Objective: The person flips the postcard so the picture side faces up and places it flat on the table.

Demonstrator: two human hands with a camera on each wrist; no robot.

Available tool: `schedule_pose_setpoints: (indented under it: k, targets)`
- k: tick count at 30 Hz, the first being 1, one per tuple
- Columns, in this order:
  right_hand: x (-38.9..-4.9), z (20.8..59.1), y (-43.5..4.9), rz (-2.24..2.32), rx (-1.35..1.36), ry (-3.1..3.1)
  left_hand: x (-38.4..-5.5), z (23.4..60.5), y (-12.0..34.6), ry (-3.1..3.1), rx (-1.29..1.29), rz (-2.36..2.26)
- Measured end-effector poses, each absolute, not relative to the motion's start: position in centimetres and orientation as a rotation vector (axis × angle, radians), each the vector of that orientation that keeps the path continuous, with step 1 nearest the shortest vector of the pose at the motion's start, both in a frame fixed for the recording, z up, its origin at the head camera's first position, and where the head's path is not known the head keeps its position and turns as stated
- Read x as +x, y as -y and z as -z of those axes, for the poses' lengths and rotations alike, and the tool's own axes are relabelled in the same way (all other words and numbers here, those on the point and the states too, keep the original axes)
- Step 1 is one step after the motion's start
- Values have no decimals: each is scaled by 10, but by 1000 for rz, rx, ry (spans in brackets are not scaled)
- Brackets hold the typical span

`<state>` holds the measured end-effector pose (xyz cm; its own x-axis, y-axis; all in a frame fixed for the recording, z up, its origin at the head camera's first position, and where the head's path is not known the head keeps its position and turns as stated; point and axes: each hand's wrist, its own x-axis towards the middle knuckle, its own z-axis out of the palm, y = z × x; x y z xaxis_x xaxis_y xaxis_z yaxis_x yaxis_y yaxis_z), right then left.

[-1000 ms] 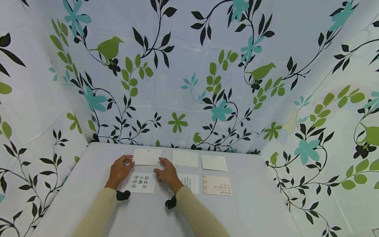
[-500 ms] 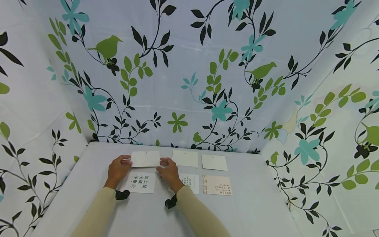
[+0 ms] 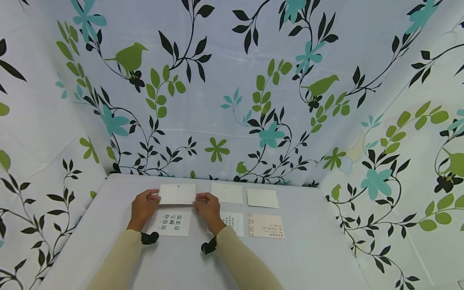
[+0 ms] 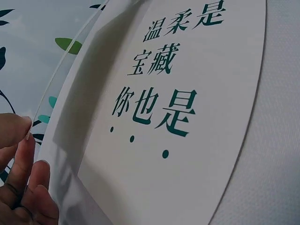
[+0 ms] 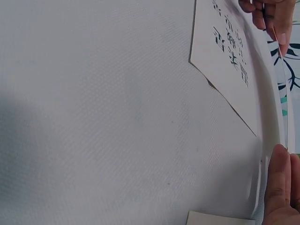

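A blank white card (image 3: 177, 194) is raised slightly off the table at the back left, a small dark mark near its far edge. My left hand (image 3: 144, 207) pinches its left edge between thumb and finger, as the left wrist view shows with the fingers (image 4: 24, 154). At the opposite edge, my right hand (image 3: 208, 209) holds the card; its fingers (image 5: 280, 180) show at the right wrist view's lower corner. Nearer me lies a card with large green characters (image 3: 173, 223), flat between my wrists.
Two more blank cards, a middle one (image 3: 226, 193) and a right one (image 3: 262, 198), lie along the back. In front of them are a partly covered printed card (image 3: 233, 223) and a peach printed card (image 3: 266, 226). Patterned cloth (image 3: 232, 100) hangs behind the table (image 3: 308, 249).
The blank card has come off the table and shifted slightly left and toward me, with a shadow now under its near edge. Both hands have closed in on its edges.
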<state>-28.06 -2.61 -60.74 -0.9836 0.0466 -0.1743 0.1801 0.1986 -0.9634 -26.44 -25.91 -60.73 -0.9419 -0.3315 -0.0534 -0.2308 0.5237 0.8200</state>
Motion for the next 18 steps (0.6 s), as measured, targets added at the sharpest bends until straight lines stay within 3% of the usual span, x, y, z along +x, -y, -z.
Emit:
schedule_pose_setpoints:
  k: [18]
  targets:
    - [-276,600,26,1958,240,-2285,-260,601,251,2581,509,1439]
